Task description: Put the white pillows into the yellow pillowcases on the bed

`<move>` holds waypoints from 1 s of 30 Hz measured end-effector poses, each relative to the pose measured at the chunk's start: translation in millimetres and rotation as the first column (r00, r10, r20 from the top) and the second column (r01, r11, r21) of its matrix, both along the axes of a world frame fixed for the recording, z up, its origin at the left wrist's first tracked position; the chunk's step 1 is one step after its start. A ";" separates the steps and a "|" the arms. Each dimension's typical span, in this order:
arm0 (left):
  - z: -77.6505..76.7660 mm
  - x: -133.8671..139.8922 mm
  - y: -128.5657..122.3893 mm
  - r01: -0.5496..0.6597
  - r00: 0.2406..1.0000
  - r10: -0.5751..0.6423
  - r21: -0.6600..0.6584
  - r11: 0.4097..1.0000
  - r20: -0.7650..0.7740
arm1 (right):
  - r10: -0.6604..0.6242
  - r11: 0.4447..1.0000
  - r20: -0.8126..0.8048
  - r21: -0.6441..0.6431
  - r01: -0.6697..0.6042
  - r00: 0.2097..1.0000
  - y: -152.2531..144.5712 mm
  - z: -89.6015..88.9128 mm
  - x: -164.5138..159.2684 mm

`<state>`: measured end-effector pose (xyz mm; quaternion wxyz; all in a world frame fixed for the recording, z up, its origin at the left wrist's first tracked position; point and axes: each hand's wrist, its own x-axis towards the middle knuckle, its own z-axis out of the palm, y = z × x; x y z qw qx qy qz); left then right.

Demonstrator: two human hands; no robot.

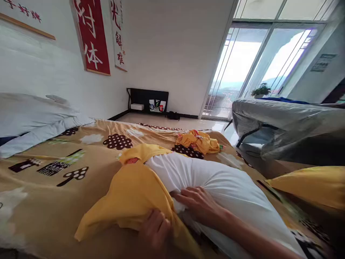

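Observation:
A white pillow [226, 187] lies on the bed, its left end partly inside a yellow pillowcase [134, 187]. My left hand [155, 226] is closed on the edge of the pillowcase at the near side. With curled fingers my right hand [198, 203] grips the white pillow, close to the mouth of the case. The pillowcase's far left part lies loose and flat over the bedcover, with a bit of red print showing at a fold. How far the pillow reaches inside is hidden by the cloth.
The bed has a tan patterned cover [91, 194]. A crumpled yellow cloth [199, 141] lies near its far edge, a yellow pillow [309, 183] at right, white pillows [35, 115] at left. Beyond stand a plastic-covered piece of furniture [285, 115] and a low black stand [147, 95].

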<state>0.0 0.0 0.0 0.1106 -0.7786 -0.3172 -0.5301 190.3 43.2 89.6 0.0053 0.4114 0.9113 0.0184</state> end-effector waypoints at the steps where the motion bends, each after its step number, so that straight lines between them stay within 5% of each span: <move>1: 7.6 5.9 1.8 0.039 0.999 -0.038 -0.024 0.999 0.030 | -0.028 0.999 -0.028 0.023 0.029 0.999 3.5 10.9 -3.4; 4: 21.7 17.9 6.2 0.125 0.988 -0.117 -0.085 0.989 0.098 | -0.047 0.996 -0.052 0.071 0.051 0.998 11.7 23.0 -12.8; 7: 14.0 19.0 6.5 0.164 0.981 -0.146 -0.141 0.976 0.130 | 0.027 0.996 0.017 0.090 -0.029 0.999 14.7 -5.1 -18.5; 12: -15.8 18.3 1.8 0.149 0.989 -0.150 0.039 0.988 0.018 | 0.077 0.984 0.028 0.158 -0.080 0.997 8.8 -44.2 -25.1; 15: -18.7 16.8 1.5 0.141 0.981 -0.134 0.038 0.989 -0.139 | 0.040 0.994 0.051 0.099 -0.045 0.998 -2.6 -30.7 -27.4; 18: -12.2 3.0 2.0 0.165 0.960 -0.160 0.005 0.986 -0.229 | 0.084 0.996 -0.059 -0.031 -0.086 0.995 -2.8 2.0 -16.1; 21: -6.0 -18.7 -2.2 0.181 0.915 -0.262 -0.268 0.946 -0.307 | 0.062 0.973 -0.227 -0.204 -0.110 0.972 30.2 36.8 10.5; 23: -4.4 -30.3 -7.8 0.131 0.886 -0.304 -0.441 0.888 -0.350 | -0.165 0.976 -0.311 -0.190 0.109 0.936 67.4 47.6 29.8; 26: 0.3 -43.2 -13.9 0.113 0.862 -0.333 -0.495 0.861 -0.383 | -0.552 0.834 -0.242 -0.160 0.528 0.798 116.6 35.6 49.1; 30: 33.3 -64.7 -1.2 0.126 0.916 -0.312 -0.558 0.820 -0.251 | -0.652 0.758 -0.193 -0.178 0.627 0.733 131.2 7.2 51.9</move>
